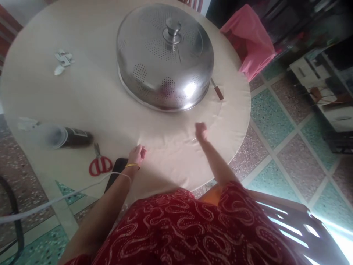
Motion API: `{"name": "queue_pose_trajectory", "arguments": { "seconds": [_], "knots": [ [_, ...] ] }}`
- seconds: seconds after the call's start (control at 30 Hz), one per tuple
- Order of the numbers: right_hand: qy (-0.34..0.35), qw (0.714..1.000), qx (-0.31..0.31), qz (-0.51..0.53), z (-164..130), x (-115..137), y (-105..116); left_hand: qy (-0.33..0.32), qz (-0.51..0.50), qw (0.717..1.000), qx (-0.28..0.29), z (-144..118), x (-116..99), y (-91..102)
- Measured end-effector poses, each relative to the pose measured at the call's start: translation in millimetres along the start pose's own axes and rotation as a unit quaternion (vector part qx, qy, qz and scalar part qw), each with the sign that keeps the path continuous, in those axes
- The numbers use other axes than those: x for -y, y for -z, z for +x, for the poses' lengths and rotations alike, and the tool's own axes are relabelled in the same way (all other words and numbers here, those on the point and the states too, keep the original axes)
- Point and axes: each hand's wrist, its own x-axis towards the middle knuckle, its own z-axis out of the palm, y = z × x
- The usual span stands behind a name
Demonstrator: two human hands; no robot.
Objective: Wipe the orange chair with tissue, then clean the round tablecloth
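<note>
On the near edge of the tabletop (41,88), the left hand (137,154) and right hand (201,131) are each closed, pinching the beige cloth (171,147). Uneven pulling could skew the cloth. Dragging could shift the steel dome cover (165,55) or scissors (99,163).

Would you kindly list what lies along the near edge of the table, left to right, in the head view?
Clear cup → dark bottle → red scissors → left hand → right hand.
</note>
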Motion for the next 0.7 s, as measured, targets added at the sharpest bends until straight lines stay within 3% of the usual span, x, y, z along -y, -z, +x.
{"name": "queue_pose_trajectory", "arguments": {
  "seconds": [0.07, 0.13, 0.27, 0.33, 0.4, 0.47, 0.57, 0.63, 0.7],
  "knots": [
    [-0.074, 0.997, -0.028, -0.015, 22.5, -14.1, 9.2, 0.014, -0.006, 1.0, 0.015, -2.6, 5.4, -7.5],
    [-0.075, 0.997, -0.015, -0.007, 19.6, 11.3, -9.3, 0.03, -0.017, 0.999, 0.023, -7.1, 11.1, -18.9],
    [0.102, 0.991, 0.064, 0.059, -38.8, 93.9, -73.3, 0.063, -0.034, 0.996, 0.044, -19.0, 20.2, -43.2],
    [0.127, 0.987, 0.027, 0.098, -55.7, 94.4, -80.2, 0.081, -0.042, 0.995, 0.05, -23.6, 22.8, -51.9],
    [0.071, 0.989, -0.051, 0.116, -50.5, 56.2, -62.0, 0.105, -0.05, 0.991, 0.065, -25.9, 23.6, -57.6],
    [-0.009, 0.988, -0.112, 0.104, -31.6, -4.1, -29.4, 0.133, -0.091, 0.983, 0.085, -25.4, 22.2, -61.6],
    [-0.155, 0.96, -0.217, 0.08, -8.0, -87.6, 14.0, 0.165, -0.198, 0.962, 0.09, -21.7, 17.3, -68.3],
    [-0.21, 0.941, -0.257, 0.068, -3.2, -121.4, 24.9, 0.186, -0.243, 0.948, 0.083, -20.0, 14.0, -74.6],
    [-0.236, 0.931, -0.272, 0.063, -1.0, -138.3, 20.6, 0.204, -0.257, 0.941, 0.078, -21.0, 11.3, -81.3]
  ]
}}
